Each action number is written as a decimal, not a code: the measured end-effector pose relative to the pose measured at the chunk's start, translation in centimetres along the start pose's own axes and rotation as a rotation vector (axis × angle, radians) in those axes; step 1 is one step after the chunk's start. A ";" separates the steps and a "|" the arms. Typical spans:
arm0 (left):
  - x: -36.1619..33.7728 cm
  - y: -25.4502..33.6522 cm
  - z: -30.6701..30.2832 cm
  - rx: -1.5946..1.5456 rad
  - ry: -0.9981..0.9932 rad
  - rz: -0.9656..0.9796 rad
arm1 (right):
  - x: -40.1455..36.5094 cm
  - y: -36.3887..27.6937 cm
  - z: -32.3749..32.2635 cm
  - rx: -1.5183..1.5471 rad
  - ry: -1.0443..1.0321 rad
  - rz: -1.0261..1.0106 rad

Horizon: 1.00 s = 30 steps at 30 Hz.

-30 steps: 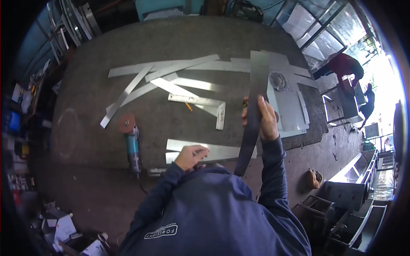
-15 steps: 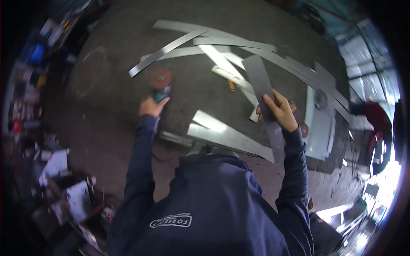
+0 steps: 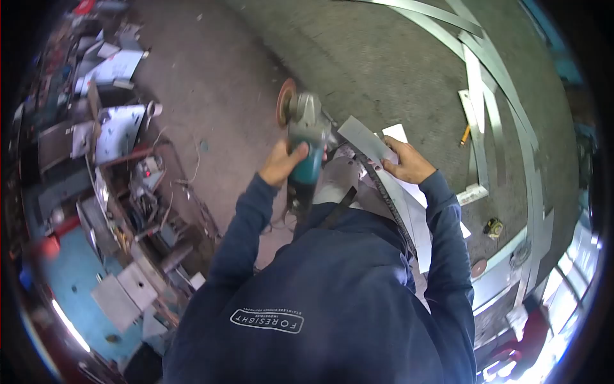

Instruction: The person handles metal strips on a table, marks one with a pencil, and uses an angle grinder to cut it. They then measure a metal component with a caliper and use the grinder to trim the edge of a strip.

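My left hand (image 3: 279,165) is wrapped around the teal body of an angle grinder (image 3: 308,160). The grinder's reddish-brown disc (image 3: 285,102) faces left, seen almost edge-on, away from the metal. In my right hand (image 3: 410,164) is a flat metal strip (image 3: 360,136), gripped between thumb and fingers and slanting over the table edge in front of my body. Its near part overlaps other bright pieces (image 3: 409,221), so its full length is hard to make out. A gap separates the grinder from the strip's upper end.
Several long metal strips (image 3: 521,121) lie across the dark table (image 3: 384,64) on the right. A tape measure (image 3: 492,227) and a yellow-orange tool (image 3: 465,135) are there too. Metal scraps and a bin (image 3: 137,169) fill the floor at left. A person in red (image 3: 527,339) is at lower right.
My view has swung left. The grinder has come off to the table's left side, its disc turned from facing up to edge-on. The strip in my right hand now slants further left.
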<state>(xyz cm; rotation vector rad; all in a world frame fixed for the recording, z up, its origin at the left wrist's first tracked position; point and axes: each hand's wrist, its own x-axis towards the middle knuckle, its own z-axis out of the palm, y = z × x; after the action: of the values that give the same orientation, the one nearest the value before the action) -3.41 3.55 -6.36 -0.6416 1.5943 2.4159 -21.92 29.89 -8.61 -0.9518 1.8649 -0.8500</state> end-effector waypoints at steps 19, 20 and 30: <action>-7.9 -6.3 5.8 0.381 0.259 0.007 | 5.2 -2.1 5.6 -0.377 0.364 0.084; -7.6 -6.3 5.6 0.329 0.250 -0.050 | 5.8 -2.2 5.0 -0.374 0.391 0.083; -4.0 -1.9 2.8 0.535 0.238 -0.077 | 11.5 -0.7 1.7 0.105 0.199 0.006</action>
<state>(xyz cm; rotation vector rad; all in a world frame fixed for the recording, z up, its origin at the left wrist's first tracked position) 0.16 7.18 -5.20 -0.8778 2.1424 1.7837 -24.12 19.36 -13.04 -0.8214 1.9679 -1.0611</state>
